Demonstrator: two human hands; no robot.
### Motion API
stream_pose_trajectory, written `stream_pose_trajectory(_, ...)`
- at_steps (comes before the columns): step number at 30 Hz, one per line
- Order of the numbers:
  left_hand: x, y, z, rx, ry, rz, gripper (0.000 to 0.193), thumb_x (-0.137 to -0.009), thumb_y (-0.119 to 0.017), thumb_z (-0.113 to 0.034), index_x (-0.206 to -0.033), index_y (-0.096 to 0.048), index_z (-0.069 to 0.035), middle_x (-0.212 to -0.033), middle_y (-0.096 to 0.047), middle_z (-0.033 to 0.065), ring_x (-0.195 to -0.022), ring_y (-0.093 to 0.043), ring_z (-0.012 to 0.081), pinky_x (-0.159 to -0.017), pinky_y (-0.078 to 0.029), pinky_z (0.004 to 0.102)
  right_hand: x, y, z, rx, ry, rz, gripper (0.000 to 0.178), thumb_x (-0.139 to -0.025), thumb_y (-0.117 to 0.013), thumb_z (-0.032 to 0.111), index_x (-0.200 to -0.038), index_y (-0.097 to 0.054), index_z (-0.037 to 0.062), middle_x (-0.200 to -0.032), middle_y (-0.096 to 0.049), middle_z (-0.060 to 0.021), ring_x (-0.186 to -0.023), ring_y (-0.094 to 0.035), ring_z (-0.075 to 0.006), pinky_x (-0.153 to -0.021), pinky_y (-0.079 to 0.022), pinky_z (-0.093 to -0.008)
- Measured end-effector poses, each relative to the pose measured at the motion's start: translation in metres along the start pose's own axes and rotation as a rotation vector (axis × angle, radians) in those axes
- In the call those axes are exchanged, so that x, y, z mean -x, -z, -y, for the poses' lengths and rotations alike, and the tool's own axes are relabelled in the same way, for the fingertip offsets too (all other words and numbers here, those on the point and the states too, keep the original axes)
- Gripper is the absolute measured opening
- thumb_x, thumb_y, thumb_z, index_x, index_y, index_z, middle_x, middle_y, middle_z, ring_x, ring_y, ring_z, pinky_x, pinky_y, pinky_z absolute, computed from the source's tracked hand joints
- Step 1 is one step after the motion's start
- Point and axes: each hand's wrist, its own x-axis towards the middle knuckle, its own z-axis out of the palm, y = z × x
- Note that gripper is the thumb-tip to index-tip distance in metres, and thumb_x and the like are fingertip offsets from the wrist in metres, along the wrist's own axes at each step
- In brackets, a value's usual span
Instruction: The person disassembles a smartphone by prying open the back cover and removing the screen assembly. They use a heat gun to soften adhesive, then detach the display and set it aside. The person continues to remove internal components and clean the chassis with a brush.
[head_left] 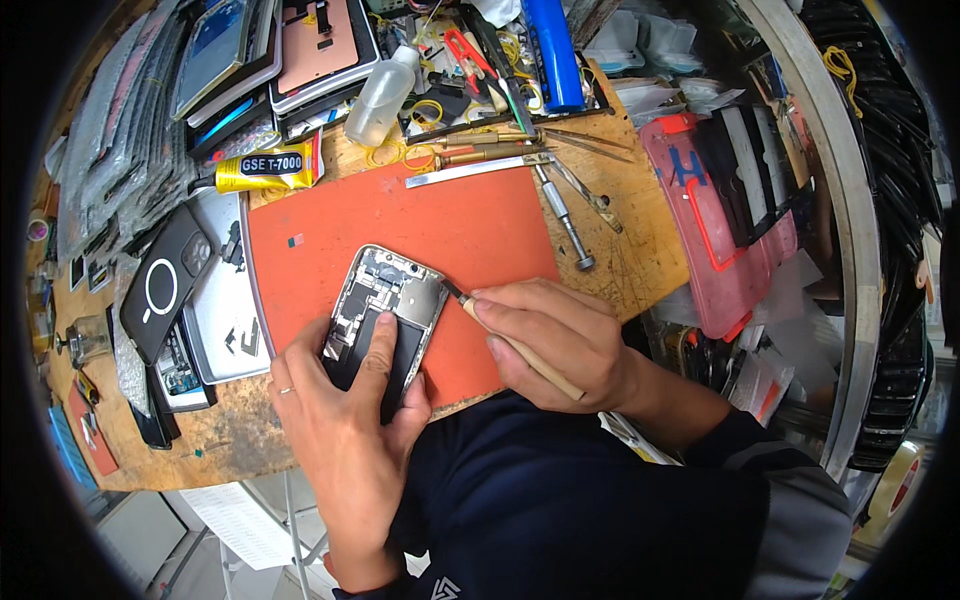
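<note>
An opened smartphone (413, 300), its inner parts and dark battery exposed, rests tilted on an orange-red work mat (480, 225). My left hand (345, 410) grips the phone's lower half, with one finger lying across the inside and the others round its edges. My right hand (565, 345) holds a wooden-handled scraper knife (540, 368) like a pen. The tool's dark tip is at the phone's upper right edge; whether it touches the frame I cannot tell. A tiny dark-and-pink piece (295, 240) lies on the mat at the upper left.
Left of the mat are a white tray (215, 372) with small black parts and a black phone case (165, 285). Behind stand a yellow glue tube (268, 168), a clear bottle (383, 98) and tweezers (580, 185). A screwdriver (565, 220) lies right; a pink-red case (700, 230) sits beyond.
</note>
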Motion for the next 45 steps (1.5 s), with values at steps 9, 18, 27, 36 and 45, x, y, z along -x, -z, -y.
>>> stream_pose_trajectory(9,0.000,0.002,-0.015,-0.024,0.054,-0.018,0.059,-0.072,-0.088,-0.019,-0.129,-0.077,-0.013,-0.123,-0.055,0.0243,-0.114,-0.055,0.0442,-0.096,-0.047,0.0519,-0.001,0.001,0.008,0.083,-0.051,0.062,0.032,-0.081,-0.076,-0.004,-0.111,-0.068,-0.0138,-0.106,-0.070,-0.0247,-0.090,-0.073,-0.0366,-0.078,-0.063,-0.0397)
stream_pose_trajectory(18,0.000,0.003,-0.015,-0.015,0.046,0.001,0.058,-0.072,-0.089,-0.020,-0.129,-0.077,-0.012,-0.123,-0.053,0.0241,-0.112,-0.054,0.0439,-0.094,-0.048,0.0517,-0.004,-0.007,0.006,0.084,-0.049,0.044,0.030,-0.083,-0.074,-0.004,-0.111,-0.068,-0.0142,-0.107,-0.068,-0.0246,-0.092,-0.072,-0.0360,-0.080,-0.062,-0.0396)
stream_pose_trajectory(27,-0.002,0.006,-0.017,-0.027,0.048,0.013,0.058,-0.072,-0.088,-0.022,-0.128,-0.077,-0.011,-0.121,-0.052,0.0239,-0.110,-0.054,0.0429,-0.095,-0.046,0.0517,-0.010,-0.010,-0.006,-0.038,-0.036,0.037,0.033,-0.082,-0.076,-0.009,-0.113,-0.068,-0.0138,-0.108,-0.069,-0.0246,-0.093,-0.073,-0.0364,-0.079,-0.062,-0.0403)
stream_pose_trajectory(36,-0.006,0.009,-0.015,-0.022,0.063,0.010,0.061,-0.065,-0.088,-0.016,-0.125,-0.079,-0.010,-0.121,-0.055,0.0211,-0.110,-0.055,0.0405,-0.096,-0.048,0.0496,-0.025,-0.023,-0.014,-0.055,-0.009,0.064,0.032,-0.085,-0.073,-0.002,-0.115,-0.067,-0.0105,-0.110,-0.068,-0.0219,-0.097,-0.069,-0.0376,-0.084,-0.058,-0.0431)
stream_pose_trajectory(45,-0.007,0.012,-0.012,0.001,0.065,0.030,0.066,-0.060,-0.089,-0.015,-0.125,-0.079,-0.010,-0.120,-0.056,0.0201,-0.111,-0.056,0.0398,-0.096,-0.049,0.0488,-0.040,-0.031,-0.015,-0.079,-0.004,0.061,0.034,-0.080,-0.081,-0.006,-0.112,-0.069,-0.0089,-0.109,-0.071,-0.0215,-0.092,-0.072,-0.0351,-0.078,-0.060,-0.0409)
